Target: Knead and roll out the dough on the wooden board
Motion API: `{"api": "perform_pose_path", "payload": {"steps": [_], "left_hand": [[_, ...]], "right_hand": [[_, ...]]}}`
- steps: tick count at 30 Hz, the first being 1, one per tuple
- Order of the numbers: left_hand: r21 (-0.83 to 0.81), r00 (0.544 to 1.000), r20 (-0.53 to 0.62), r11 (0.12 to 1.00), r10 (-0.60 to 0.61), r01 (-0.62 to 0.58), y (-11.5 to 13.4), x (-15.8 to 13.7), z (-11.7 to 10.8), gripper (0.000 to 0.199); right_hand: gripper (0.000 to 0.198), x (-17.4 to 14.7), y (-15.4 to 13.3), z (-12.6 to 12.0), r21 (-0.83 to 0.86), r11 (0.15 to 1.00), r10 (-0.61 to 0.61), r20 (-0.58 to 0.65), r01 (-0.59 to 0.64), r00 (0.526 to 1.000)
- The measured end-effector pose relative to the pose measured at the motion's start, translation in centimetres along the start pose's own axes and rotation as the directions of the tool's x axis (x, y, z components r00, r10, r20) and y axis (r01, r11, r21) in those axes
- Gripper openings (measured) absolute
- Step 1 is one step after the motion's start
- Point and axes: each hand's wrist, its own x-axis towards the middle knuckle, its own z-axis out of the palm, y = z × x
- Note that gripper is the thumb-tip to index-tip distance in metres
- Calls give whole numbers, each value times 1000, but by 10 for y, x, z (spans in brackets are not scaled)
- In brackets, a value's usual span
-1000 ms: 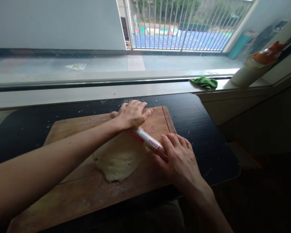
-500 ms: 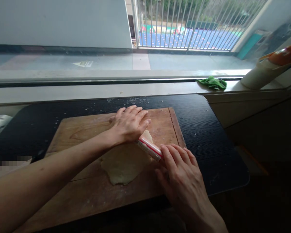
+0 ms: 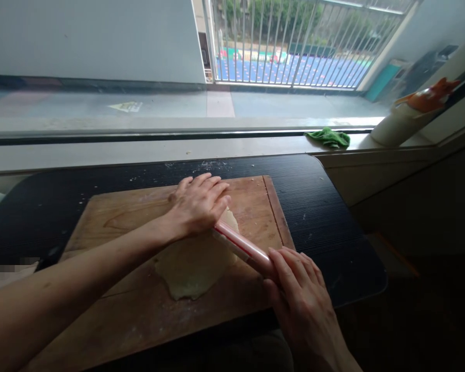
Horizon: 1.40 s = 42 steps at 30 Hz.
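A sheet of rolled-out dough [image 3: 196,266] with an uneven edge lies on a wooden cutting board [image 3: 139,310]. Across its right part runs a pinkish rolling pin [image 3: 242,243] with a red-and-white printed strip along one side. My left hand [image 3: 197,201] rests palm down over the pin's far end, its fingers stretched out and slightly apart; that end is hidden beneath it. My right hand [image 3: 300,289] holds the near end, with fingers over the top and the thumb on the near side.
Under the board is a black table [image 3: 325,243] dusted with flour. A green cloth [image 3: 329,138] lies on the windowsill [image 3: 139,152], near a pale container [image 3: 397,125] with something orange on top. A barred window [image 3: 287,46] rises behind.
The pin has rolled, its red strip now lower on the side, and more of its length shows. My right hand sits farther toward the near end. The whole view has shifted slightly.
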Motion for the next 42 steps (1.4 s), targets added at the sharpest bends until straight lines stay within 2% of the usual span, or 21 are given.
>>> {"api": "perform_pose_path", "payload": {"steps": [3, 6, 10, 13, 17, 20, 23, 26, 28, 31, 33, 36, 38, 40, 42], "left_hand": [[14, 999, 36, 1000, 1, -1, -3, -6, 0, 52], [-44, 998, 62, 999, -18, 21, 2, 19, 3, 57], [-86, 1000, -1, 996, 5, -5, 16, 60, 7, 58], [-80, 999, -35, 997, 12, -15, 21, 67, 6, 55], [-87, 998, -64, 996, 7, -13, 13, 33, 1, 48], [-44, 996, -92, 999, 5, -9, 4, -12, -1, 46], [-2, 990, -138, 1000, 10, -10, 0, -59, -2, 47], [-26, 994, -113, 1000, -12, 10, -1, -94, -5, 47], [-31, 995, -94, 999, -17, 14, -1, -102, -8, 44], [24, 996, -81, 999, -45, 47, -1, -87, -11, 43], [51, 994, -69, 995, -79, 83, 0, -60, -10, 48], [11, 988, 36, 989, -151, 150, 4, -14, -5, 63], [3, 984, 49, 985, -170, 170, 7, 7, -1, 65], [9, 990, 29, 990, -138, 137, 9, 14, 2, 63], [10, 996, 29, 997, -81, 81, 9, 4, 2, 60]], "right_hand": [[40, 0, 3, -1, 30, 999, -20, 7, 20, 1000], [41, 2, 12, -3, 8, 1000, 11, -3, -11, 1000], [41, 2, 20, -5, -32, 996, 81, -13, -81, 997], [42, 1, 19, -6, -22, 994, 109, -9, -109, 994], [41, 0, 13, -6, 47, 995, 90, -22, -89, 996], [37, 1, 11, -3, 139, 990, 45, -40, -39, 998], [33, 1, 11, -1, 219, 975, 53, -42, -43, 998], [27, 0, 12, 1, 271, 960, 86, -37, -73, 996], [25, -2, 12, 2, 287, 954, 107, -45, -90, 993], [24, -1, 10, 2, 283, 952, 139, -68, -115, 988], [24, 1, 9, 0, 268, 952, 171, -64, -148, 983], [24, 5, 5, -5, 240, 949, 220, -38, -205, 975], [24, 5, 4, -9, 230, 946, 238, -18, -227, 971], [24, 4, 3, -10, 228, 945, 240, -3, -233, 971], [24, 2, 3, -9, 235, 948, 223, -16, -213, 975]]}}
